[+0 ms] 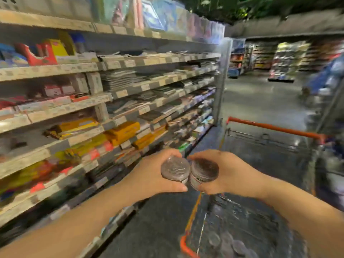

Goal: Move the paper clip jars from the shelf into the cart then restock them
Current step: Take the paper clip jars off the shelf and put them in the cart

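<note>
Left hand (152, 175) gripping a clear round plastic paper clip jar (175, 170), right hand (229, 174) gripping a second jar (203, 173), fingers (165, 152) curling round both. Jars touching, hanging above the orange-rimmed wire cart (275, 129)'s left edge, likely pairing them for one trip.

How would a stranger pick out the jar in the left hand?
Find the orange-rimmed cart beside the shelves. Above its rim, left hand and right hand each grip a jar. The left hand's jar, shelf-side, has a shinier lid than the right hand's jar.
</note>
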